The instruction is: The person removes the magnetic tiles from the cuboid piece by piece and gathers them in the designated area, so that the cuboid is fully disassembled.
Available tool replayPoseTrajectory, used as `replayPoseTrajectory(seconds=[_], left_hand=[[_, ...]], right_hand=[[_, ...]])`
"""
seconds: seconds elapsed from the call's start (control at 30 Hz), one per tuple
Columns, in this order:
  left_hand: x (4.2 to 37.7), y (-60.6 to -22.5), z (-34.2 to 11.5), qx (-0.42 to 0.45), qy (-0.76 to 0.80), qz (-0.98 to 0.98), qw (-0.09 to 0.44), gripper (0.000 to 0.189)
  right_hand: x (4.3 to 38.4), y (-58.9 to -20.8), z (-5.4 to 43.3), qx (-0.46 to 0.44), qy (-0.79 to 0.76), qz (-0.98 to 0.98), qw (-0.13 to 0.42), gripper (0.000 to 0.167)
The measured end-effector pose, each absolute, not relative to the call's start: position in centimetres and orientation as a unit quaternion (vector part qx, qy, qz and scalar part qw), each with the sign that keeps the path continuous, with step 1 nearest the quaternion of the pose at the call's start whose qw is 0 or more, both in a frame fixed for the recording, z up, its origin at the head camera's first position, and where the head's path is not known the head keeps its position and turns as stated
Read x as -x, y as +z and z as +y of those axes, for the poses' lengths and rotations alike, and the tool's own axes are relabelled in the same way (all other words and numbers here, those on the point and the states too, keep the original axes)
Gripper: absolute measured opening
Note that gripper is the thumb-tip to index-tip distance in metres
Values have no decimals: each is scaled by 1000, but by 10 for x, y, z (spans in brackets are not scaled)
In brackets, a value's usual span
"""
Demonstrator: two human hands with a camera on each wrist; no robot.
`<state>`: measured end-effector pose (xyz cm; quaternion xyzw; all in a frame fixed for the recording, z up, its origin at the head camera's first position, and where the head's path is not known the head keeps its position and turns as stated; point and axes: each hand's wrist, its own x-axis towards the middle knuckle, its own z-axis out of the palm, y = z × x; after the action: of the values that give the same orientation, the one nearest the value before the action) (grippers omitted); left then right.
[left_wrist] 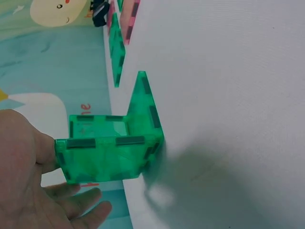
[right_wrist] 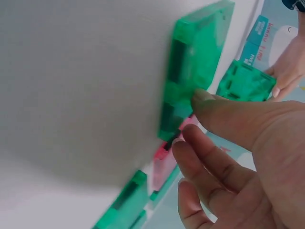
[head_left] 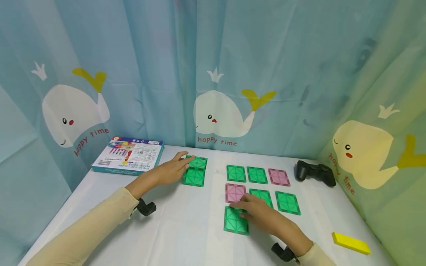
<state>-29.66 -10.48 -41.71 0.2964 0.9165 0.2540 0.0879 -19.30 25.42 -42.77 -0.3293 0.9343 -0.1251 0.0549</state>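
Translucent magnetic tiles lie on the white table. My left hand (head_left: 171,170) is at a joined group of green tiles (left_wrist: 105,157), holding the free edge of a raised one between thumb and index finger. In the left wrist view, the group stands partly upright like an open box, and the other fingers hang loose below. My right hand (head_left: 261,214) is at the nearest green tile (head_left: 235,220). Its thumb (right_wrist: 207,102) lies on the tile at one corner, with curled fingers at the adjoining edge. A pink tile (head_left: 235,193) lies just beyond, partly covered by the fingers.
More tiles, such as a green one (head_left: 287,203) and a pink one (head_left: 279,177), lie in rows at right. A black game controller (head_left: 314,173) and a yellow block (head_left: 351,243) are on the right side. A flat box (head_left: 128,156) lies at back left, before a whale-print curtain (head_left: 159,74).
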Motion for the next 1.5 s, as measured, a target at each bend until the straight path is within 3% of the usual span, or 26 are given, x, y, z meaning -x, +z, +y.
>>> replayPoseTrajectory(seconds=[0.2, 0.33, 0.57, 0.87, 1.13, 1.5], left_hand=[[296, -421, -105, -286, 286, 911, 85, 56], [295, -421, -104, -278, 290, 911, 90, 61], [293, -419, -103, -277, 285, 912, 99, 60], [294, -420, -100, -287, 274, 913, 95, 59], [295, -416, -100, -284, 262, 918, 94, 59], [295, -416, -100, -276, 251, 923, 97, 60]], right_hand=[[212, -418, 238, 377, -121, 918, -10, 36], [233, -409, 222, 397, -129, 907, -52, 43], [273, -395, 180, 397, -121, 906, -79, 52], [316, -413, 154, 392, -86, 911, -96, 51], [327, -419, 142, 421, -49, 895, -139, 49], [327, -428, 142, 463, 37, 866, -187, 64]])
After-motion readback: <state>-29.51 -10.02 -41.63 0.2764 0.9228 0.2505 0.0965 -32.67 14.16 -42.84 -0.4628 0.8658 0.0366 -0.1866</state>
